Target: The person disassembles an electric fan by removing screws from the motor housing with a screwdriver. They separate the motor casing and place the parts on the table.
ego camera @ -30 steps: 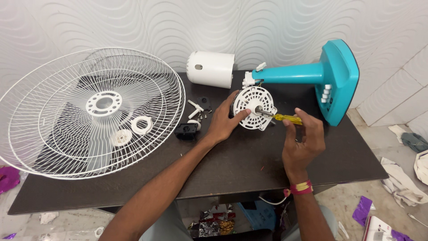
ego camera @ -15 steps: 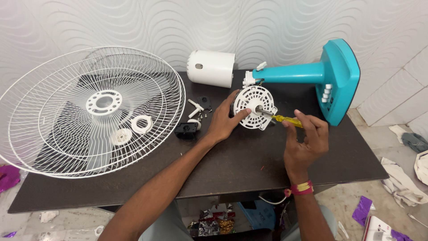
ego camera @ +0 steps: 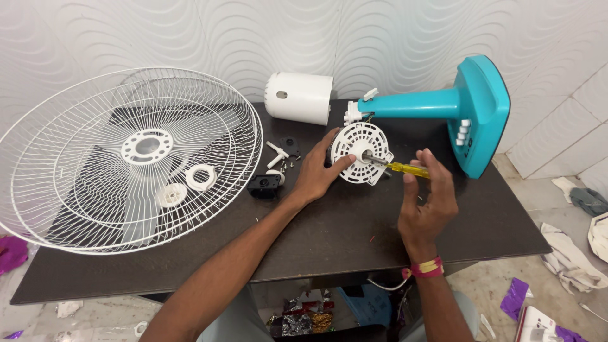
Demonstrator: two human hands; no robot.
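Observation:
A white round slotted fan motor housing (ego camera: 361,152) lies on the dark table (ego camera: 316,234), joined to a teal fan stand (ego camera: 443,104) lying on its side. My left hand (ego camera: 316,174) rests against the housing's left edge, thumb on its face. My right hand (ego camera: 427,199) holds a yellow-handled screwdriver (ego camera: 405,169) by the fingertips, its tip at the housing's centre shaft.
Large white wire fan guards (ego camera: 126,158) cover the table's left half, with white rings (ego camera: 201,177) on them. A white motor cover (ego camera: 299,96) stands at the back. A black part (ego camera: 265,185) and small white pieces (ego camera: 277,154) lie near my left hand. Rags and scraps litter the floor.
My right hand has risen slightly and its fingers have shifted along the screwdriver handle. My left hand stays on the housing.

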